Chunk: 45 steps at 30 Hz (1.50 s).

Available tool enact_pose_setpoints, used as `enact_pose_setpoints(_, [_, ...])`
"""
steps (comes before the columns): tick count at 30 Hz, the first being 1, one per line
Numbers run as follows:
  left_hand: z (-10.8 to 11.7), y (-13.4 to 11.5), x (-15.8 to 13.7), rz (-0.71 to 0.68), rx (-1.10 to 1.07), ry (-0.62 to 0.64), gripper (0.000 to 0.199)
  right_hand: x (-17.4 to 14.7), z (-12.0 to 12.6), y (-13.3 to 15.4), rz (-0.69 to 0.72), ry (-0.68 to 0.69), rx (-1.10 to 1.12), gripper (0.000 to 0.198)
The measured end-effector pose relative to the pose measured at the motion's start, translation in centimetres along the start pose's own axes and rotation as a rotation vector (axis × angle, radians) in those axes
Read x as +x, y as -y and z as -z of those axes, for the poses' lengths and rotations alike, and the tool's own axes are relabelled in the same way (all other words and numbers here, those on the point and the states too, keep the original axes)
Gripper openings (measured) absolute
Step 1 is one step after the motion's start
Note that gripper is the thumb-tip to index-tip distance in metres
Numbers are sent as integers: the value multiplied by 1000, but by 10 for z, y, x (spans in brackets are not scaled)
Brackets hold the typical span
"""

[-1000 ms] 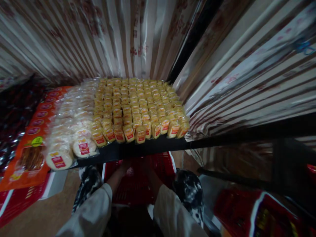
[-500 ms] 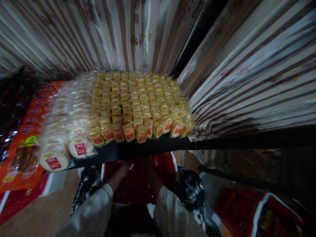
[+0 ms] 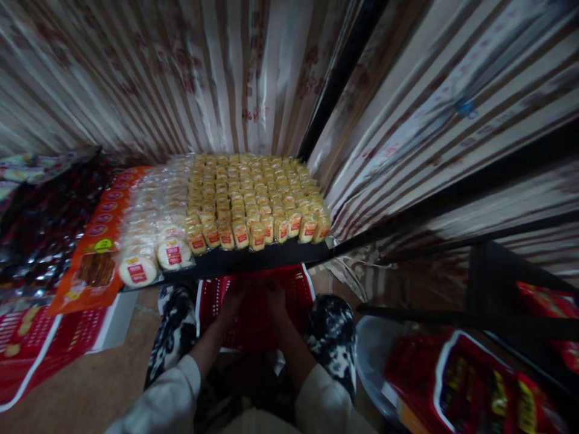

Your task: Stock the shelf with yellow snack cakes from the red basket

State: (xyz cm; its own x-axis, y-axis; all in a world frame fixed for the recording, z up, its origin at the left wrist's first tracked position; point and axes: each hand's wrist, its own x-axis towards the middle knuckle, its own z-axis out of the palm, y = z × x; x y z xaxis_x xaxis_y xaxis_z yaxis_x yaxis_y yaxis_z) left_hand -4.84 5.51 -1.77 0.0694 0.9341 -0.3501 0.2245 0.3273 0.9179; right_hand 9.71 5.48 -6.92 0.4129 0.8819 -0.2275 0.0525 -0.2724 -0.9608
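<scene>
Both forearms reach down into a red plastic basket (image 3: 296, 283) between my knees, under the front edge of a dark shelf (image 3: 253, 260). My left hand (image 3: 235, 294) is in the basket's left part, its fingers lost in shadow. Close by on the right, my right hand (image 3: 275, 296) is also inside the basket; its fingers look curled but are too dark to make out. Whether either hand holds anything does not show. On the shelf above stand rows of small yellow wrapped cakes (image 3: 257, 235), with round white wrapped cakes (image 3: 174, 253) to their left.
Orange snack packets (image 3: 97, 265) and dark shiny packets (image 3: 40, 229) lie further left. Another red basket (image 3: 75, 334) stands below them. At the right are a grey tub (image 3: 373, 355) and red snack bags (image 3: 416, 367). A striped curtain (image 3: 217, 72) hangs behind.
The view has shifted, so the shelf goods appear smaller and more of the left and right sides shows. Both hands stay down in the red basket; the right hand is now somewhat more visible.
</scene>
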Motion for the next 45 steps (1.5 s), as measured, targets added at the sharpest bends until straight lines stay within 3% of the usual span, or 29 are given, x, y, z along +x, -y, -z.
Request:
enact_pose_setpoints(5, [1, -11, -4, 130, -163, 30, 41, -14, 11, 29, 74, -7, 87, 22])
enact_pose_setpoints(12, [5, -22, -22, 45, -117, 154, 35, -30, 19, 70, 208, 92, 145, 29])
enact_pose_setpoints(18, [3, -44, -32, -4, -183, 95, 27, -43, 19, 83, 232, -43, 117, 42])
enact_pose_setpoints(23, [-4, -62, -37, -67, -143, -15, 19, -57, 24, 94, 257, -68, -38, 38])
enact_pose_setpoints(29, [-19, -76, -41, -199, -135, 50, 24, -66, 25, 111, 330, -45, -91, 43])
enact_pose_setpoints(33, [-29, -78, -39, -277, -90, 109, 30, -61, 28, 113, 333, -64, -75, 50])
enact_pose_setpoints(39, [-37, -83, -23, -347, 80, 25, 40, -36, 40, 122, 350, -171, -153, 54])
enact_pose_setpoints(45, [-45, -111, -7, -448, 143, 66, 43, 6, 48, 140, 511, -320, -266, 49])
